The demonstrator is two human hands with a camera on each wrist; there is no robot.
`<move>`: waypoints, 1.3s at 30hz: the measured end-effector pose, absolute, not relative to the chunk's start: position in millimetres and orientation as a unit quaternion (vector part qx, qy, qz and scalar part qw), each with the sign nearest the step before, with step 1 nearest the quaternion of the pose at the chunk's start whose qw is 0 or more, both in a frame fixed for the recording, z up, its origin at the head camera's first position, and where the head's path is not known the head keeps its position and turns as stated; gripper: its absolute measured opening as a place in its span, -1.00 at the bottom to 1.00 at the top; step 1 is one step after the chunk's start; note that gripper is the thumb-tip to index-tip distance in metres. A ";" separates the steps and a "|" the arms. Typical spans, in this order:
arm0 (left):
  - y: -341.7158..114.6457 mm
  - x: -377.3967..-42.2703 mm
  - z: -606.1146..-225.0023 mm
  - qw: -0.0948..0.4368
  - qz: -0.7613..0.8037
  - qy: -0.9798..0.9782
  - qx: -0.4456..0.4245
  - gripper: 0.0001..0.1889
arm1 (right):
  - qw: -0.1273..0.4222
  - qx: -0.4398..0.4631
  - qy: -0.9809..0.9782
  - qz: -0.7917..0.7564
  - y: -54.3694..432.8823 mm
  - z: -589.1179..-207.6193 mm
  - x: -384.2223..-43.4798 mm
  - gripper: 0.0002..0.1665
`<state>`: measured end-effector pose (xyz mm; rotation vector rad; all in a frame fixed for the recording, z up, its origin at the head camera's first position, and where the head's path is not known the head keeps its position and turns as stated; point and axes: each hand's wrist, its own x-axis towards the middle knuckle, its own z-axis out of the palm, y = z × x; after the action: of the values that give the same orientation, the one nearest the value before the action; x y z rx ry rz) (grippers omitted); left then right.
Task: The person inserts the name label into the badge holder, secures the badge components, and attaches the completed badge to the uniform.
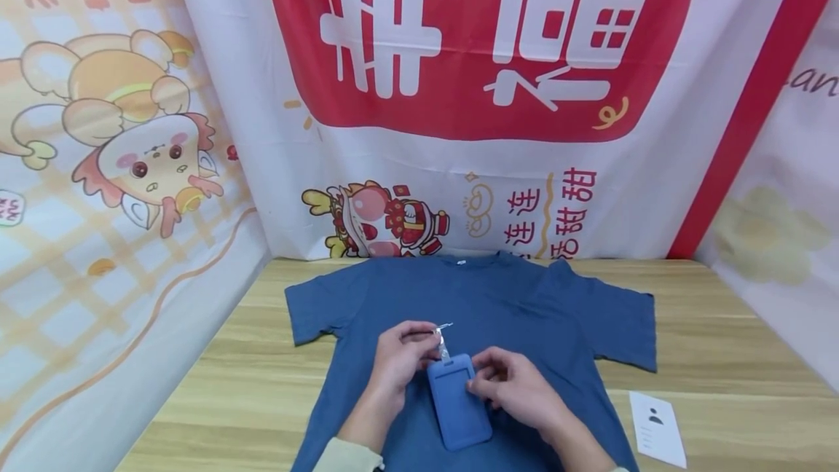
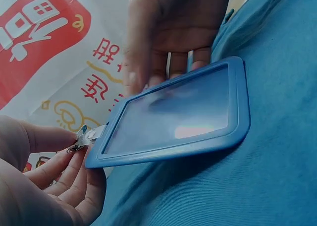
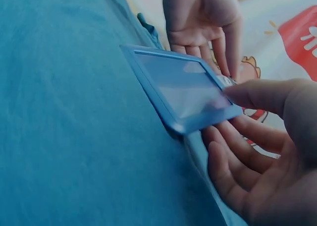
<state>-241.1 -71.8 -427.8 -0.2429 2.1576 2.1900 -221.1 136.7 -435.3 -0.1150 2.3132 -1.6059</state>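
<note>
The badge holder [image 1: 462, 410] was held over the middle of the blue shirt [image 1: 524, 315], well in from the shirt's left and right edges. Fabric surrounded it on the left and right, and wood showed beyond. The strip of table [image 1: 216, 399] on the left ran to the left cloth [image 1: 131, 275]; on the right, a white card [image 1: 658, 428] lay just beside the shirt, askew, with a dark figure printed on it. The shirt's collar lay at the far edge of the table; its lower hem was out of view.

The table had pale wood grain. The shirt lay spread on it with light creases, sleeves out to left and right. Printed cloths hung around: plaid with a cartoon animal on the left, a white far cloth [image 1: 229, 57] with a large red panel, and a pale right cloth [image 1: 786, 166].

The holder's long axis ran near to far, its far end leaning slightly left. The clip [image 1: 443, 348] pointed far, and the windowed face was turned up. Whether the near end touched the shirt could not be told. The left hand [image 1: 401, 355] pinched the clip between thumb and forefinger, its other fingers bent loosely below. The right hand [image 1: 514, 384] gripped the holder's far right corner, thumb on the front and fingers behind.
</note>
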 end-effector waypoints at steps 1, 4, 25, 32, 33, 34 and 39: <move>-71.8 -241.4 -427.6 0.032 0.709 0.700 -0.081 -0.69 | 0.145 -0.039 0.816 -0.558 134.7 -434.5 -221.0 -0.61; -71.6 -242.8 -427.0 0.039 0.707 0.701 -0.085 -0.70 | 0.088 -0.041 0.834 -0.543 127.8 -431.6 -221.3 -0.61; -71.8 -246.9 -432.1 0.057 0.698 0.710 -0.071 -0.73 | 0.025 -0.110 0.851 -0.513 106.0 -436.1 -232.7 -0.76; -70.5 -246.5 -430.8 0.041 0.695 0.714 -0.074 -0.74 | 0.032 -0.110 0.851 -0.513 104.7 -436.1 -234.3 -0.77; -70.3 -246.2 -430.6 0.038 0.696 0.714 -0.073 -0.74 | 0.032 -0.110 0.851 -0.513 104.8 -436.0 -234.3 -0.77; -70.1 -245.7 -430.5 0.037 0.696 0.713 -0.072 -0.74 | 0.033 -0.110 0.851 -0.513 105.0 -436.0 -234.4 -0.77; -70.3 -244.8 -428.4 0.041 0.697 0.712 -0.071 -0.74 | 0.036 -0.115 0.851 -0.512 105.6 -435.9 -234.3 -0.77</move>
<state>-244.8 -70.3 -428.4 -0.2173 2.1815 2.1339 -234.3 105.6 -435.9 -0.3527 2.6128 -1.5722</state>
